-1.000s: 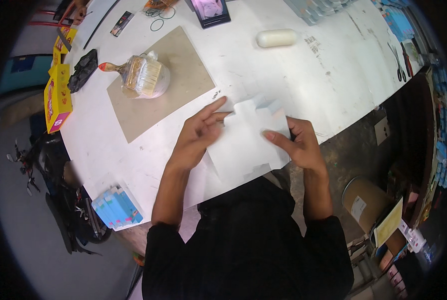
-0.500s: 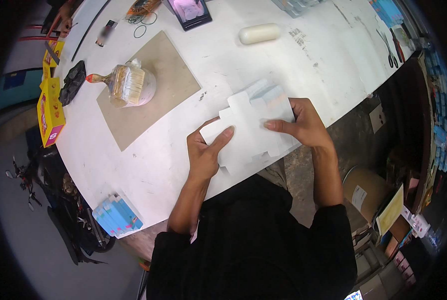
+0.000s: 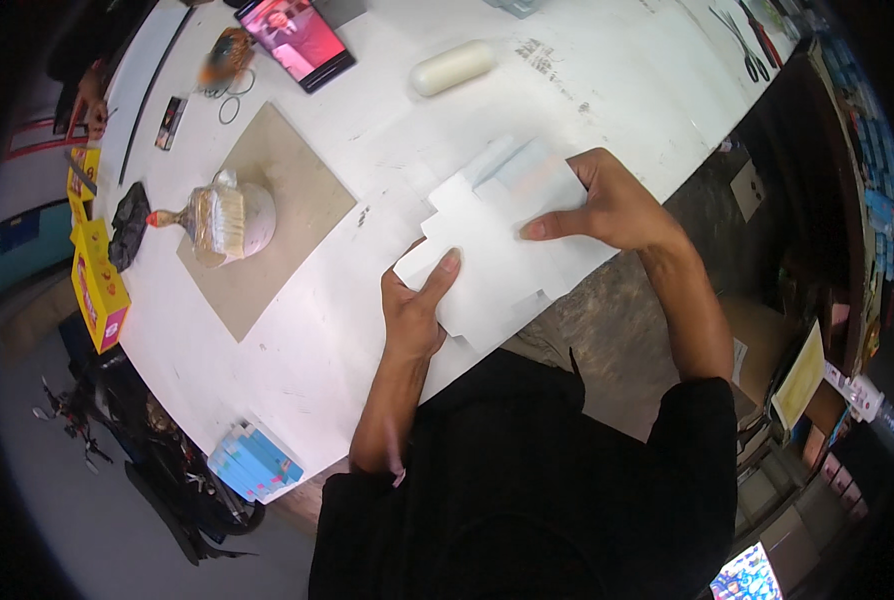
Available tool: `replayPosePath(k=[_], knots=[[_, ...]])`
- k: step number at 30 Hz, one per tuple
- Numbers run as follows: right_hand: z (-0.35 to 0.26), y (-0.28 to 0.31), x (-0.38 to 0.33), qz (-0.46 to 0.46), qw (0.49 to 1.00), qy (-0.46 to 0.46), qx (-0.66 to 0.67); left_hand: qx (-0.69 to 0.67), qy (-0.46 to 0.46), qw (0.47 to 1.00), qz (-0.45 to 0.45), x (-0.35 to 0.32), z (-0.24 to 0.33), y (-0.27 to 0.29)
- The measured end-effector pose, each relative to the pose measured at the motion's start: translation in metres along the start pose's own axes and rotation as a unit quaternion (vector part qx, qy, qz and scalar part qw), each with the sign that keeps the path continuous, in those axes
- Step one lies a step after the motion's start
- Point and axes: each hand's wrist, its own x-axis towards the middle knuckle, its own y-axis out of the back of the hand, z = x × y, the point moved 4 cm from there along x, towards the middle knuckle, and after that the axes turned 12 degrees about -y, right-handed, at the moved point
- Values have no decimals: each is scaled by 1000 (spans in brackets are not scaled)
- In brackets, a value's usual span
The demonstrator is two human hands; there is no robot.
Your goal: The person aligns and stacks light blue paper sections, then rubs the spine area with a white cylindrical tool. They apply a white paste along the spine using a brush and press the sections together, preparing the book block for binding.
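White surface (image 3: 302, 385) carried brush (image 3: 227, 225) atop tub (image 3: 258, 220) toward left edge; left grip (image 3: 414, 308), right grip (image 3: 609, 205) grasped white card (image 3: 492, 250) by front edge.

- The table (image 3: 297, 390) is white, with dark smudges on its top.
- A flat tan board (image 3: 312, 170) lies on the left part.
- A black crumpled bag (image 3: 127, 225) is by the left edge.
- A small dark box (image 3: 171, 123) lies near thin green loops (image 3: 230, 108).
- A screen (image 3: 297, 42) glows pink at the far side.
- A smooth, cream-coloured roll (image 3: 454, 68) lies to its right.
- Scissors (image 3: 749, 52) lie at the far right.
- A blue stack (image 3: 254, 462) sits at the near left corner.
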Motion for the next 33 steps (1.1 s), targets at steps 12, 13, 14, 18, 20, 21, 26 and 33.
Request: replayPosePath(k=[12, 13, 14, 18, 20, 21, 26, 33], knots=[[44, 89, 25, 34, 995, -89, -5, 592, -415, 555, -412, 71, -32, -139], [38, 91, 24, 40, 992, -115, -43, 590, -408, 554, -422, 78, -43, -136], [43, 90, 26, 46, 994, -92, -41, 587, -398, 560, -428, 79, -45, -136], [56, 94, 27, 35, 996, -73, -31, 581, -376, 568, -445, 81, -47, -134], [49, 98, 24, 19, 993, -107, -45, 584, -377, 564, -447, 82, -46, -134], [41, 98, 23, 17, 990, -126, -63, 586, -378, 562, -445, 82, -45, -135], [34, 77, 6, 151, 960, -57, -230, 585, -401, 560, -428, 79, -48, -126], [29, 79, 11, 122, 946, -122, -276, 591, -389, 566, -423, 78, -46, -119]])
